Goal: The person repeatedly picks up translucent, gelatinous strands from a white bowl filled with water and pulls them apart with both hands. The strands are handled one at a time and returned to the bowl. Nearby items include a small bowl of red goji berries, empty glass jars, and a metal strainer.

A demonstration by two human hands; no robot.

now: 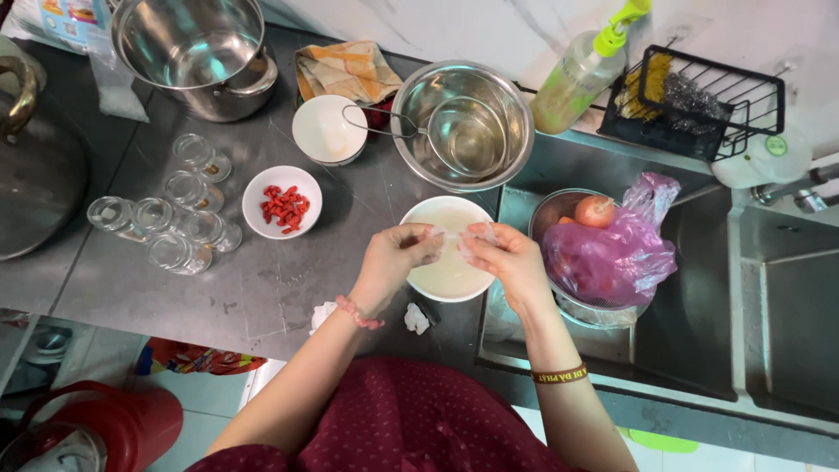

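Item: white bowl [446, 284] of pale liquid, near bench [262, 288] edge. I see left hand [395, 255] and right hand [507, 258] pinching a translucent scrap [450, 238] above it, so drips land inside.

Left hand [393, 258], right hand [507, 258]: fingertips pinched, nearly meeting.

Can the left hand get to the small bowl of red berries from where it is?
Probably yes: the bowl of red berries sits just beyond the left hand with bare counter between, though its fingers are busy.
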